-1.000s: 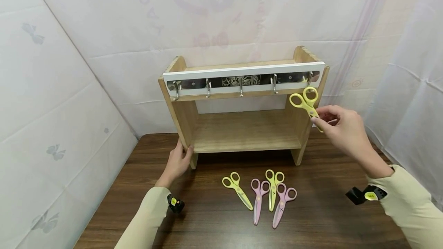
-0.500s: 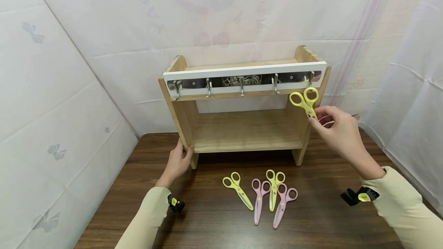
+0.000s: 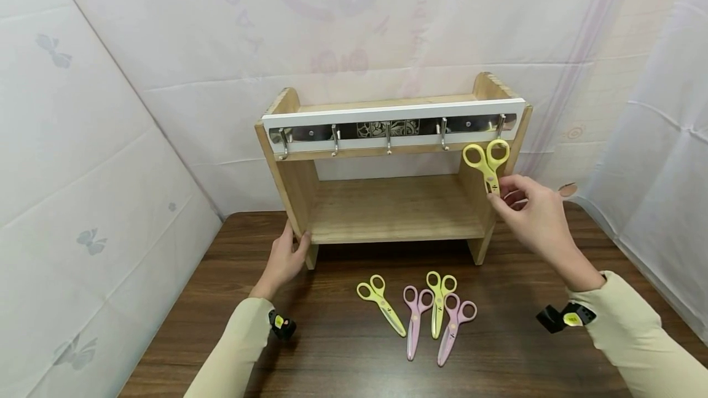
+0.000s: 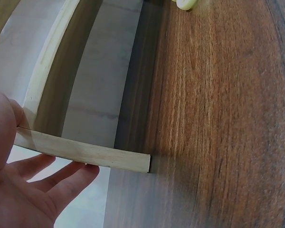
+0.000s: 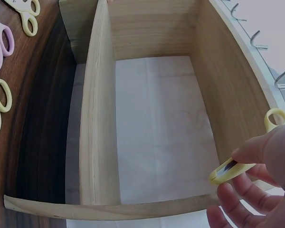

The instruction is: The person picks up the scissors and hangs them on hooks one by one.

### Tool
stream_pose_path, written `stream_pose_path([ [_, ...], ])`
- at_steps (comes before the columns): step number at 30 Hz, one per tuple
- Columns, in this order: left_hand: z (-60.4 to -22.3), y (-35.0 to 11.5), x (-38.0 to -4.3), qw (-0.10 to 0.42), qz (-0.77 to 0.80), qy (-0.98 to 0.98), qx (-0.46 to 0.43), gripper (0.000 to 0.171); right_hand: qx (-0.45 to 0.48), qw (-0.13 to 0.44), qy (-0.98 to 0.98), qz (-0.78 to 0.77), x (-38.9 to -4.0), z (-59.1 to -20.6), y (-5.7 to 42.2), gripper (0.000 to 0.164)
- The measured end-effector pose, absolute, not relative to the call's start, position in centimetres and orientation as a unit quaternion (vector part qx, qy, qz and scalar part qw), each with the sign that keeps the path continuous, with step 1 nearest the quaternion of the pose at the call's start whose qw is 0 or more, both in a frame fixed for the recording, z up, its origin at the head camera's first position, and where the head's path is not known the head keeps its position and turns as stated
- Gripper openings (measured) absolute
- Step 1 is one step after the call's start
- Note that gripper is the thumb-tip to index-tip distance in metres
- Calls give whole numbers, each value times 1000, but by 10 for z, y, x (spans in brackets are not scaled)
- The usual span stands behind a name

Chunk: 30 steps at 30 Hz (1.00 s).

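My right hand (image 3: 533, 212) pinches a pair of small yellow scissors with two round loops (image 3: 489, 169) by the blade end, loops uppermost, in front of the right end of the pale wooden two-tier shelf (image 3: 387, 201). One loop sits just by the shelf's rightmost silvery metal hook (image 3: 501, 125); whether they touch, I cannot tell. My left hand (image 3: 284, 261) grips the shelf's left side low down. Before the shelf, on the dark wood-grain surface (image 3: 503, 343), lie two more yellow scissors (image 3: 383, 304) and two pink scissors (image 3: 413, 319). I'd expect my pair to be light, stiff, smooth enough to slip slightly, hardly fragile; the blade end seems the right hold, leaving both loops free.
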<state>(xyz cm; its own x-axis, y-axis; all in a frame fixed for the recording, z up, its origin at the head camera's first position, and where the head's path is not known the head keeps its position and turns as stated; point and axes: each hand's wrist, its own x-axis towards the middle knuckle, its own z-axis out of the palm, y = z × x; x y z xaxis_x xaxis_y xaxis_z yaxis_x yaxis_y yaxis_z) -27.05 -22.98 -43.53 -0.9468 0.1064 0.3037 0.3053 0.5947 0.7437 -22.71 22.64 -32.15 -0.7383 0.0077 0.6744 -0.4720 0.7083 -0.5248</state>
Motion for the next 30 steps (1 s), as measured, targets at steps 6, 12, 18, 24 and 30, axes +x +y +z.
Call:
stream_pose_path([
  [6,-434,-229,-271,112,-433,-887,-114,58,136,336,-862,356,-227,-321,227,12],
  [12,-434,-230,-271,113,-429,-889,-113,58,138,334,-862,357,-228,-322,227,13],
  [18,-435,-230,-272,121,-424,-890,-118,57,134,328,-866,354,-228,-321,227,14],
  [24,-436,-230,-272,133,-421,-889,-124,55,133,325,-873,339,-226,-323,231,23],
  [30,-437,-231,-273,134,-421,-888,-124,54,146,356,-870,308,-217,-336,237,48],
])
